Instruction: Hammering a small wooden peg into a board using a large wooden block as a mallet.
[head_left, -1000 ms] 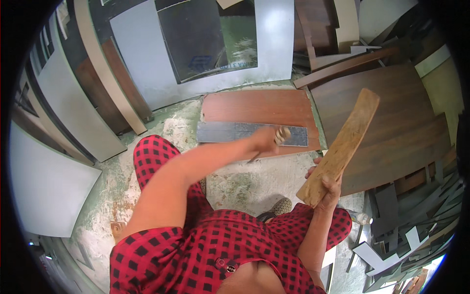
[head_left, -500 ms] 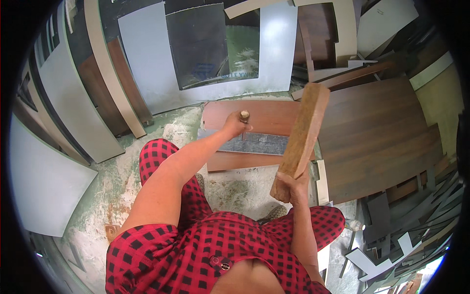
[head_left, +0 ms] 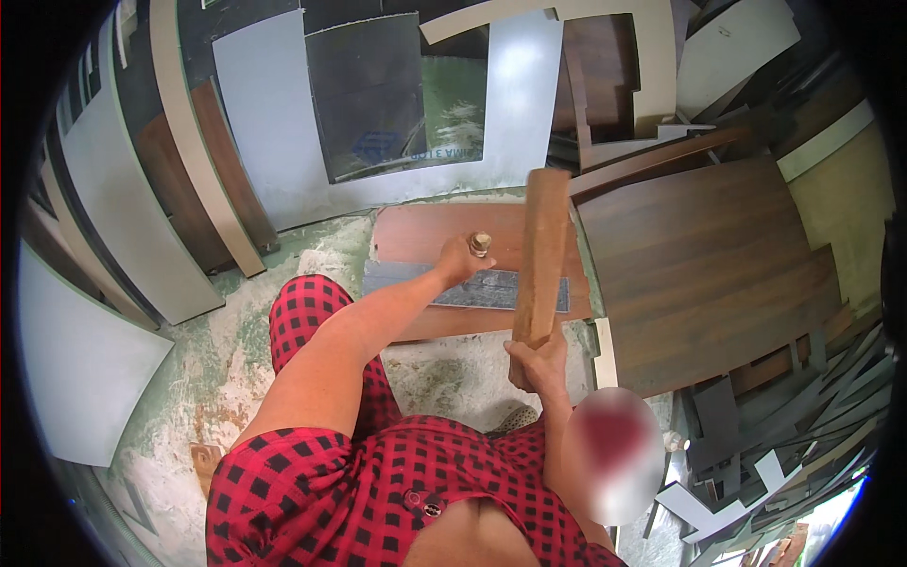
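Note:
My left hand [head_left: 459, 262] is closed round a chisel-like tool [head_left: 480, 242], held upright above the boards. Only its round wooden handle end and a ring below it show; its lower end is hidden by my hand. A dark grey strip [head_left: 402, 278] lies beneath on a reddish-brown board [head_left: 416, 227] on the floor. In my right hand [head_left: 541, 363] I grip a thick wooden block [head_left: 543, 250] by its near end. The block points away from me, raised over the right side of the boards, apart from the tool.
A large dark brown panel [head_left: 699, 274] lies at the right. Offcuts [head_left: 784, 444] are piled at the lower right. Pale panels [head_left: 123, 189] lean at the left, and a white cut-out frame [head_left: 255, 123] stands at the back. A blurred patch covers part of the lower right.
The wooden block has swung left and turned more upright in the picture, with my right hand moving left. My left hand keeps its hold on the tool. The view has shifted slightly.

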Demonstrator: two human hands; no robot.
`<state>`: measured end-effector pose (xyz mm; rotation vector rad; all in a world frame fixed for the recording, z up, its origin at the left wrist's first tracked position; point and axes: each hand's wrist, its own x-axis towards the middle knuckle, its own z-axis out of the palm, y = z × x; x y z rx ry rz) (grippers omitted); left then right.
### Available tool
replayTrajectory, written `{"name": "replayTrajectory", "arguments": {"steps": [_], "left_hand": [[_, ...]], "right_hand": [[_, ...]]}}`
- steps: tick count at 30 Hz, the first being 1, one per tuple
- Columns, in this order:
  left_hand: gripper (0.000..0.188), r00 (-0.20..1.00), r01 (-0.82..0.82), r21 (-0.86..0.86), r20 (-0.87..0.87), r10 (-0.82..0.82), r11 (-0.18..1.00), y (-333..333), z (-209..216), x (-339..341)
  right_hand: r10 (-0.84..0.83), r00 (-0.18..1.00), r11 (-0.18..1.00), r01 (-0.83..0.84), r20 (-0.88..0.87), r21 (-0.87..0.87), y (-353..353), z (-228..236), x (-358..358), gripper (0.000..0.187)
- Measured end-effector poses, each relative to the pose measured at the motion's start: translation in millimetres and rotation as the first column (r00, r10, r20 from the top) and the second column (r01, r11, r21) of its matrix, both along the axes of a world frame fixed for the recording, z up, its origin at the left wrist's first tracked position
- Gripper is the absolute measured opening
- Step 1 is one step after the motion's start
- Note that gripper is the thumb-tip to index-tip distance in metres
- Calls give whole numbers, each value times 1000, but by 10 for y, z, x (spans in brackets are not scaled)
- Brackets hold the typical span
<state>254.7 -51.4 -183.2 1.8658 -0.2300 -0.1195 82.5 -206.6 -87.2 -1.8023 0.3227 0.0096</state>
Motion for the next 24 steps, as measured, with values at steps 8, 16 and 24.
{"name": "replayTrajectory", "arguments": {"steps": [8,16,24], "left_hand": [[48,998,29,157,-65,-19,987,-14,-69,64],[39,990,94,77,94,-101,993,8,-87,47],[42,998,44,146,-53,-37,988,18,-306,77]], "right_hand": [[-62,995,979,45,83,198,140,142,51,80],[151,981,967,-171,-119,-186,33,-4,105,58],[-1,1000,1000,1,3,-30,175,120,7,59]]}}
